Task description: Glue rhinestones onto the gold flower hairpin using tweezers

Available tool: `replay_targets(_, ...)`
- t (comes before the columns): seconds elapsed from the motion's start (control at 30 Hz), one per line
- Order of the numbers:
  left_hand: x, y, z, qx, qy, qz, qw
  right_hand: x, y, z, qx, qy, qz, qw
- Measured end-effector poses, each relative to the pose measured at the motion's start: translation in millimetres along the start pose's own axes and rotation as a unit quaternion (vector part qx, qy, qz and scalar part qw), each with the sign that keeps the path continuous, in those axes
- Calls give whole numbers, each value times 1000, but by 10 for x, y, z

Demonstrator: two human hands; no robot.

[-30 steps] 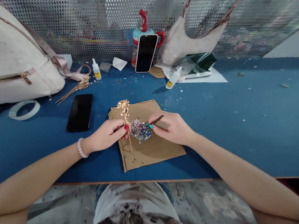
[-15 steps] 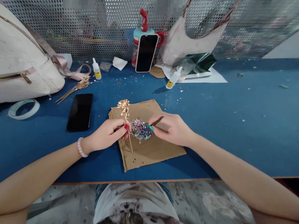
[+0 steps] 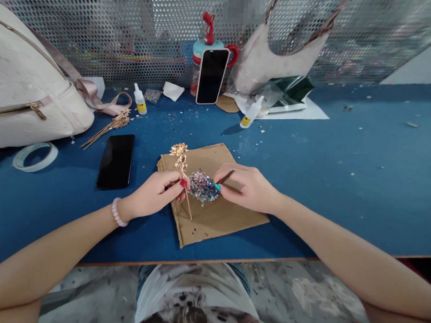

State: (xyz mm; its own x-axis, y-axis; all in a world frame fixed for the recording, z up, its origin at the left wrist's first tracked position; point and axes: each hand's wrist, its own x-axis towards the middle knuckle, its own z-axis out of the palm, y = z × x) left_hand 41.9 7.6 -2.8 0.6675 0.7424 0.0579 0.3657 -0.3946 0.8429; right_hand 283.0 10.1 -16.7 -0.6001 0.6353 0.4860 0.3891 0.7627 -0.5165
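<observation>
Between the thumb and fingers of my left hand (image 3: 162, 190) is a gold hairpin (image 3: 181, 157), its flower head up and its thin stem slanting down over the cardboard (image 3: 230, 218). My right hand (image 3: 248, 185) pinches dark tweezers (image 3: 228, 176); their tips are hidden behind the fingers at the right edge of a heap of glittering rhinestones (image 3: 202, 186). The heap lies on the cardboard between both hands. A few tiny dark bits rest near the cardboard's front edge.
Left of the cardboard are a black phone (image 3: 115, 161), more gold hairpins (image 3: 110, 126), a tape roll (image 3: 35, 157) and a white backpack (image 3: 26, 81). Behind stand two glue bottles (image 3: 140, 100), a phone (image 3: 212, 77) leaning on a red-handled cup (image 3: 203, 48), and a handbag (image 3: 276, 58).
Hardly anything differs. My right fingertips and the tweezers have shifted very slightly at the edge of the rhinestone heap. My left hand keeps the hairpin in the same pose.
</observation>
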Motion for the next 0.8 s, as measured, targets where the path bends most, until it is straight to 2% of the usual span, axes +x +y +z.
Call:
replay_targets(0.17, -3, -9, 6, 3, 0, -2, 1000, 2, -5, -5, 0, -8, 16, 1000)
replay_targets(0.43, -2, 8, 5, -4, -2, 2, 1000, 22, -40, 36, -8, -1, -28, 1000)
replay_targets(0.8, -7, 7, 4, -3, -2, 4, 1000, 12, -26, 50, -15, 8, 9, 1000)
